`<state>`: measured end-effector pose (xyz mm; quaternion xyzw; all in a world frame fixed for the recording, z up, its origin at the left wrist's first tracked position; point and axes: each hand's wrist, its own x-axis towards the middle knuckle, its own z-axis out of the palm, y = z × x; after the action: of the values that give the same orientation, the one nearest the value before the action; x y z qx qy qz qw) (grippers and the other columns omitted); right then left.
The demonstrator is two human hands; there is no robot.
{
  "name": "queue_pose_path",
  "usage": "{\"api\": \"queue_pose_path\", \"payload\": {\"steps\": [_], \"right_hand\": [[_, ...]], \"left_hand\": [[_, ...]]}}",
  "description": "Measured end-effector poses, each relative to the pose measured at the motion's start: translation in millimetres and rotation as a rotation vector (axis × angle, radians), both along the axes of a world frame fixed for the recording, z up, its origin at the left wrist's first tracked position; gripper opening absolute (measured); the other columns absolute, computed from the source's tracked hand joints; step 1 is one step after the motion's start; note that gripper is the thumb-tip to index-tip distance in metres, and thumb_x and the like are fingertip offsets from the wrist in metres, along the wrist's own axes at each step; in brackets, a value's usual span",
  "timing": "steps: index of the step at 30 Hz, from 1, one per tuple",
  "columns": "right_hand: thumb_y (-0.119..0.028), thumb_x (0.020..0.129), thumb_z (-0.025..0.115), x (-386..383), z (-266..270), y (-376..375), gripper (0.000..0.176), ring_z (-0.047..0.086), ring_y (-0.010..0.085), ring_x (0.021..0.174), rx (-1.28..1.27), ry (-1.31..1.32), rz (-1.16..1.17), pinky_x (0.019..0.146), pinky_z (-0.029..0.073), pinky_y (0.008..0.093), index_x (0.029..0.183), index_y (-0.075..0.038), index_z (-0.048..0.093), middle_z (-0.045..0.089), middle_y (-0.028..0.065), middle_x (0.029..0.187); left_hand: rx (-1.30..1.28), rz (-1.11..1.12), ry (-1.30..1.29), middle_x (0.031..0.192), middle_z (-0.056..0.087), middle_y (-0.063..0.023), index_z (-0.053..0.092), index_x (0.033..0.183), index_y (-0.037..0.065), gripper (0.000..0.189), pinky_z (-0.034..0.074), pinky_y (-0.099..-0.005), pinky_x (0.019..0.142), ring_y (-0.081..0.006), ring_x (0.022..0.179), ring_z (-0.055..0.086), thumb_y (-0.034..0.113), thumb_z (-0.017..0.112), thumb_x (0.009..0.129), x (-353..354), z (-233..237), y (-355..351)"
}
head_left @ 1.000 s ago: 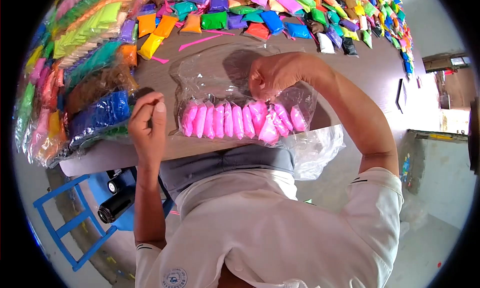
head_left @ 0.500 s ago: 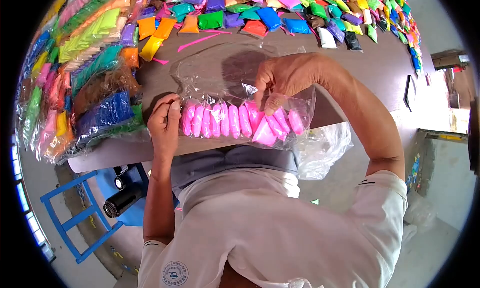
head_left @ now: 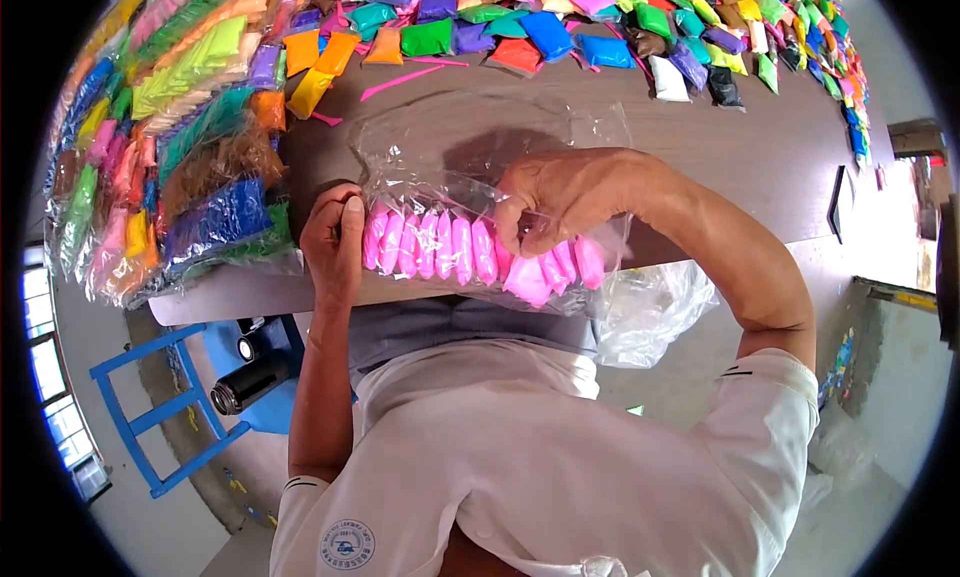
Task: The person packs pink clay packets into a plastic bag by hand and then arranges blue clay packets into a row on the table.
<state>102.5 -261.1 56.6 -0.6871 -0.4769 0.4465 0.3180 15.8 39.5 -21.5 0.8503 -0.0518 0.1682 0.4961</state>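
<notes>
A clear plastic bag [head_left: 400,182] lies at the table's near edge, with a row of slim bright pink packets [head_left: 461,249] inside. My left hand [head_left: 333,239] is closed on the bag's left end, thumb upright against the curled fingers. From the right, my right hand [head_left: 555,199] reaches over the row with its fingers bent into a pinch. Its fingertips are down among the packets right of the middle, partly behind the film, closed at the top of a pink packet [head_left: 528,280] that tilts across its neighbours.
Bags of sorted coloured packets [head_left: 215,222] are piled on the left of the brown table [head_left: 750,142]. Loose packets [head_left: 548,37] cover its far side. A crumpled clear bag [head_left: 655,312] hangs at the near edge. A black flask [head_left: 250,379] rests on a blue chair [head_left: 165,412].
My right hand has moved slightly left and down, its fingers now deeper among the pink packets and covering more of them. My left hand keeps its hold on the bag. The view has shifted slightly.
</notes>
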Motion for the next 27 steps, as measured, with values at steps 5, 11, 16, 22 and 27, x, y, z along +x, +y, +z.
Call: {"api": "queue_pose_path", "payload": {"steps": [5, 11, 16, 22, 27], "right_hand": [[-0.006, 0.077, 0.062, 0.8, -0.6, -27.1, 0.016, 0.060, 0.0208, 0.080, 0.112, -0.082, -0.147, 0.071, 0.047, 0.0353, 0.090, 0.001, 0.068, 0.064, 0.0115, 0.085], [-0.008, 0.073, 0.067, 8.2, 8.8, -29.3, 0.028, 0.066, 0.0272, 0.084, -0.055, -0.059, -0.084, 0.072, 0.051, 0.0375, 0.100, 0.001, 0.071, 0.069, 0.0153, 0.090], [-0.007, 0.071, 0.068, 5.1, 1.8, -25.1, 0.029, 0.065, 0.0264, 0.079, -0.121, -0.085, -0.117, 0.070, 0.051, 0.0363, 0.098, 0.002, 0.070, 0.069, 0.0147, 0.085], [-0.003, 0.072, 0.068, -6.2, 8.1, -27.8, 0.026, 0.065, 0.0264, 0.078, 0.038, -0.020, -0.267, 0.069, 0.050, 0.0376, 0.097, 0.003, 0.069, 0.069, 0.0154, 0.086], [-0.001, 0.074, 0.067, -7.0, 6.6, -28.7, 0.020, 0.064, 0.0260, 0.079, 0.076, -0.054, -0.306, 0.069, 0.048, 0.0379, 0.094, 0.002, 0.069, 0.067, 0.0156, 0.086]], "left_hand": [[-0.009, 0.059, 0.043, 0.105, 0.066, -0.0072, 0.066, 0.095, -0.005, 0.015, 0.047, -0.0243, 0.080, -0.0130, 0.091, 0.060, 0.009, 0.060, 0.096, -1.3, 1.8, -7.1], [0.022, 0.048, 0.090, 0.110, 0.066, -0.0074, 0.067, 0.098, -0.005, 0.017, 0.046, -0.0254, 0.089, -0.0137, 0.100, 0.060, 0.010, 0.058, 0.097, -2.3, 0.4, -2.8], [0.035, 0.040, 0.054, 0.108, 0.066, -0.0079, 0.066, 0.095, -0.005, 0.016, 0.047, -0.0257, 0.085, -0.0140, 0.096, 0.060, 0.009, 0.059, 0.096, -1.7, 0.8, -4.4], [0.049, 0.041, 0.010, 0.101, 0.067, -0.0085, 0.064, 0.090, -0.005, 0.013, 0.048, -0.0256, 0.078, -0.0143, 0.088, 0.061, 0.006, 0.060, 0.094, 0.3, 4.8, -7.9], [0.064, 0.033, 0.002, 0.102, 0.067, -0.0084, 0.064, 0.089, -0.006, 0.013, 0.047, -0.0257, 0.079, -0.0145, 0.089, 0.061, 0.006, 0.060, 0.094, 1.3, 0.0, -4.6]]}}
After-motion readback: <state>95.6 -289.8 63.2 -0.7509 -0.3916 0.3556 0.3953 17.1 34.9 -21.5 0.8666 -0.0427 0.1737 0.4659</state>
